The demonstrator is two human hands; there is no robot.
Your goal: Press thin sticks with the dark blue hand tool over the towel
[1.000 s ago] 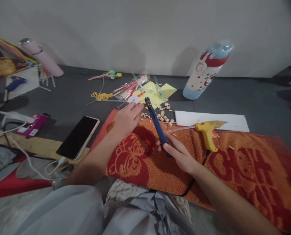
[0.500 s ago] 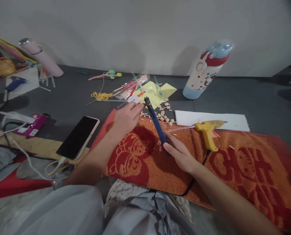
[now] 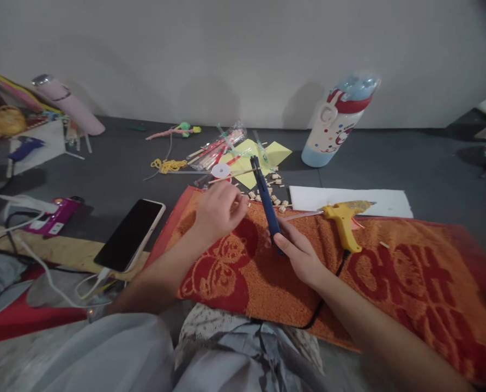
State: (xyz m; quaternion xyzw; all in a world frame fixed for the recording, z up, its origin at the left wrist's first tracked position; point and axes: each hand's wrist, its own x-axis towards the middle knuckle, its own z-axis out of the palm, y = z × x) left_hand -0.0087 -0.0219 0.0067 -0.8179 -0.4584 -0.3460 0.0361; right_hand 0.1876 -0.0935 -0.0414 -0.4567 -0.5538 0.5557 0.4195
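Bare forearms angled inward; left hand loosely curled, right hand wrapped in grip (thumb uppermost).

A plain grey wall fills the bkgd. from 10 to 2 o'clk, meeting a dk. tabletop stretching from 9 to 3. A pale wood strip edges it btwn. 8 and 9 o'clk. Mottled grey flr. shows at 8. Lt. is dim, w/ soft shadows on the wall at 12 and 1 o'clk.
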